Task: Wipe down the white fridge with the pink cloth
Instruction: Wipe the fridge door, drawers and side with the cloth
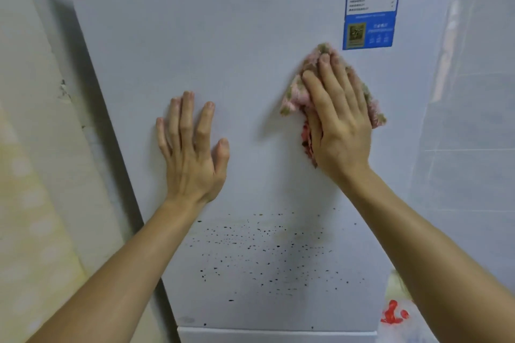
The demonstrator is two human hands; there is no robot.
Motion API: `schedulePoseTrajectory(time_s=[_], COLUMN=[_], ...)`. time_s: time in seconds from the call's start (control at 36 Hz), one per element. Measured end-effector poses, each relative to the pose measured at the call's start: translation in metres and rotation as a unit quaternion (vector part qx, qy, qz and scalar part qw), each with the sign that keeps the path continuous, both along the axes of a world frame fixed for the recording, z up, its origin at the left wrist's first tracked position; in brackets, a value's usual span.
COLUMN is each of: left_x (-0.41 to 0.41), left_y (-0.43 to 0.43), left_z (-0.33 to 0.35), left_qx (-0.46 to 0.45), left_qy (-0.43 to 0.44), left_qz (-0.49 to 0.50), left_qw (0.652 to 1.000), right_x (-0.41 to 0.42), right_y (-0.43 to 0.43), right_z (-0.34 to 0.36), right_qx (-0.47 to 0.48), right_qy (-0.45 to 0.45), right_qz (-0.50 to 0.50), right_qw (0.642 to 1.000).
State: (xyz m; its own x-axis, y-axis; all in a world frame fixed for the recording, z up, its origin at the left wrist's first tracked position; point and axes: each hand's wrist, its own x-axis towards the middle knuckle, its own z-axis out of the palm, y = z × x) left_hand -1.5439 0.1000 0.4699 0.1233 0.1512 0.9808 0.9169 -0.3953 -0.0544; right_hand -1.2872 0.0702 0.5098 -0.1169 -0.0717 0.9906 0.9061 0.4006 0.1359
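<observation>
The white fridge door (pixel 237 36) fills the middle of the head view. My right hand (pixel 338 117) lies flat with straight fingers on the pink cloth (pixel 296 95), pressing it against the door just below the blue label. The cloth is crumpled, pink with greenish patches, and sticks out on both sides of the hand. My left hand (pixel 192 150) rests open on the door to the left of the cloth, fingers spread, holding nothing. Several small dark specks (pixel 264 248) dot the door below both hands.
A blue and white energy label (pixel 372 3) is stuck on the door's upper right. A wall (pixel 36 147) stands left of the fridge, a pale tiled wall (pixel 473 120) right. The lower door's top edge (pixel 276 333) shows at the bottom. A red object (pixel 393 313) lies low right.
</observation>
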Motion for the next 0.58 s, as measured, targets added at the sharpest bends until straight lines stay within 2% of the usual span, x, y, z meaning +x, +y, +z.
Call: schedulePoseTrajectory(time_s=[0.19,0.28,0.39,0.44,0.58], left_x=[-0.021,-0.027,-0.032,-0.034,-0.035], left_y=[0.005,0.006,0.007,0.007,0.007], left_z=[-0.004,-0.004,-0.004,-0.003,-0.003], left_qx=[0.003,0.009,0.017,0.017,0.021], left_qy=[0.036,0.042,0.045,0.044,0.046], left_qz=[-0.02,-0.029,-0.035,-0.04,-0.045], left_qw=[0.999,0.999,0.998,0.998,0.998], right_x=[-0.045,-0.04,-0.019,-0.013,-0.034], right_y=[-0.005,-0.007,-0.008,-0.007,0.0], right_z=[-0.103,-0.104,-0.07,-0.044,0.002], right_qx=[-0.089,-0.093,-0.083,-0.064,-0.025], right_qy=[-0.158,-0.206,-0.264,-0.217,-0.012], right_qz=[-0.024,-0.025,-0.046,-0.058,-0.051], right_qw=[0.983,0.974,0.96,0.972,0.998])
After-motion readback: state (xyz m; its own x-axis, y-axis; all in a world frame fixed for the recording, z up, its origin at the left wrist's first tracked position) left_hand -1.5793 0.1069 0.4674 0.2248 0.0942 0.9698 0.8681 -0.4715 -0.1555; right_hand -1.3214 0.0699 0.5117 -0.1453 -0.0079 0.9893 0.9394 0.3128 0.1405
